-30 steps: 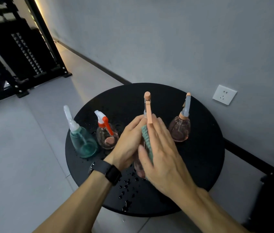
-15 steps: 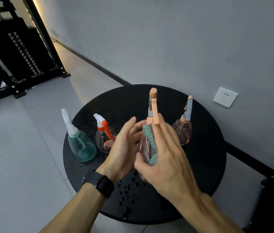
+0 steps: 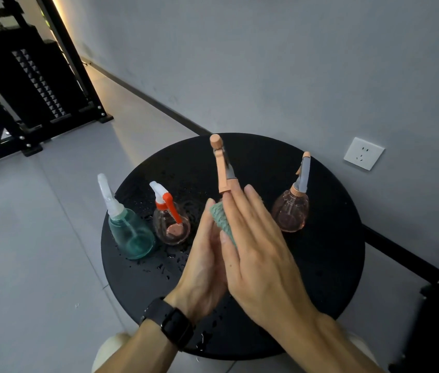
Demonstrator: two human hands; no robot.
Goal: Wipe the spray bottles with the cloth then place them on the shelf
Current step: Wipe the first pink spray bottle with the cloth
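Bottle [image 3: 222,168] lifted higher, both hands flat w/ cloth [image 3: 221,219] between

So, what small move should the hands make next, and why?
Probably keep rubbing the cloth around the held bottle: the left hand and right hand press it between them, its body is hidden, and water drops lie on the table.

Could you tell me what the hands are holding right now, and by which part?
A spray bottle, sandwiched at its body between both flat hands: left hand bare, right hand pressing the cloth against it. The body is hidden.
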